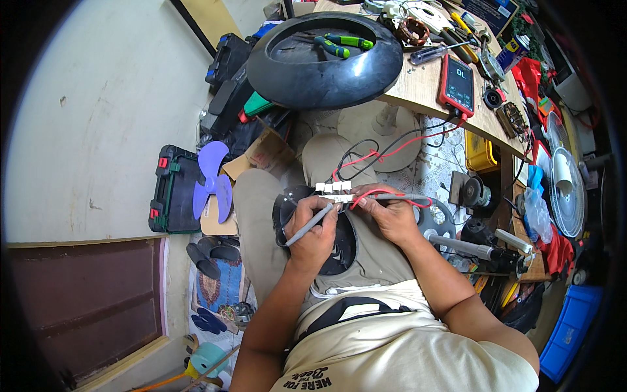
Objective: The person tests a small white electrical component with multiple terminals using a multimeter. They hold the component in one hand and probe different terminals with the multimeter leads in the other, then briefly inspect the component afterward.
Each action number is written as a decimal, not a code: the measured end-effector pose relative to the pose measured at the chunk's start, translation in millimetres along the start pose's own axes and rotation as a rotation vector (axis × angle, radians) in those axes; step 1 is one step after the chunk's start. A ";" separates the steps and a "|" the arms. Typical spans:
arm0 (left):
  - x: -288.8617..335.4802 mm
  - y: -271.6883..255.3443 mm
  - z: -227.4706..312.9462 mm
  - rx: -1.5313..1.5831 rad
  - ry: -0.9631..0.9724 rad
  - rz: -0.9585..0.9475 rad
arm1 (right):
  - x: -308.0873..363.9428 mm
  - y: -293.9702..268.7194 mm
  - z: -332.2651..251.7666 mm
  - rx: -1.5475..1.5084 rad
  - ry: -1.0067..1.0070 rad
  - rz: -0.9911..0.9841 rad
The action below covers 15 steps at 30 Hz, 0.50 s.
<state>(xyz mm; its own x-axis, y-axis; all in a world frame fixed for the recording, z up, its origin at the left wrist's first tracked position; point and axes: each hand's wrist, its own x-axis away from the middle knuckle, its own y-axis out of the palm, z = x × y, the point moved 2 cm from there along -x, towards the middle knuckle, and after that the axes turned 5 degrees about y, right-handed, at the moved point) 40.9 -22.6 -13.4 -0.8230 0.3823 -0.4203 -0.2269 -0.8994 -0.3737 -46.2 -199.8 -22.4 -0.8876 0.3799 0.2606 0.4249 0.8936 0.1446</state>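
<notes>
Hands meet above the lap, both closed to a pinch. The left hand (312,236) grips a grey probe (303,229) and steadies the near edge of a white block (333,187); the right hand (392,219) pinches a second probe (410,196) at the block's other end. Whether the tips touch metal, I cannot tell; fingers hide them. The block looks light, stiff and somewhat brittle, so its ends or sides seem the safest hold, gently squeezed. The probes look slim, rigid and smooth, best held on their thick sleeves behind the tips. Their leads (406,140) look soft and apt to drag or tangle. Under the hands sits a black housing (339,264), seemingly hard plastic. Farther off, the red meter (456,86) rests on the table (418,91), beyond the knees.
</notes>
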 end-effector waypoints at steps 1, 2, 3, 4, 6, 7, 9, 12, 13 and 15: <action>0.8 -0.4 -1.2 0.010 0.000 0.001 | -0.1 0.1 0.7 -0.009 -0.013 -0.002; 1.5 -0.9 -2.8 0.022 0.000 0.008 | -0.1 -0.6 0.2 0.061 -0.063 0.001; 2.1 -1.4 -4.7 0.034 -0.002 0.012 | 0.0 -1.5 -0.4 0.121 -0.108 0.002; 2.8 -2.6 -7.0 0.041 -0.022 0.027 | 0.2 -2.1 -1.2 0.176 -0.163 0.000; 3.1 -5.2 -11.9 0.076 -0.066 0.057 | -0.2 -2.5 -1.2 0.225 -0.180 0.005; 2.4 -6.1 -13.6 0.066 -0.055 0.062 | -0.3 -2.5 -1.3 0.255 -0.182 0.010; 0.0 -7.9 -16.0 0.098 -0.025 0.088 | 1.1 -1.9 -2.4 0.313 -0.208 0.020; -0.3 -11.9 -12.7 -0.036 0.068 0.045 | 4.7 1.9 -5.4 0.401 -0.318 0.042; -1.6 -12.5 -11.3 -0.114 0.119 0.033 | 5.4 3.0 -7.1 0.433 -0.371 0.056; 1.8 -15.7 -7.5 -0.101 0.079 0.000 | 10.8 6.0 -8.1 0.483 -0.380 0.064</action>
<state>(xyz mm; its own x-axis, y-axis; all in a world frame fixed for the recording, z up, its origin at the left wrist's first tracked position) 46.9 -6.2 -14.5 -0.7787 0.4009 -0.4825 -0.1696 -0.8750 -0.4534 -51.7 -192.3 -11.1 -0.9020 0.4155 -0.1169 0.4298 0.8399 -0.3314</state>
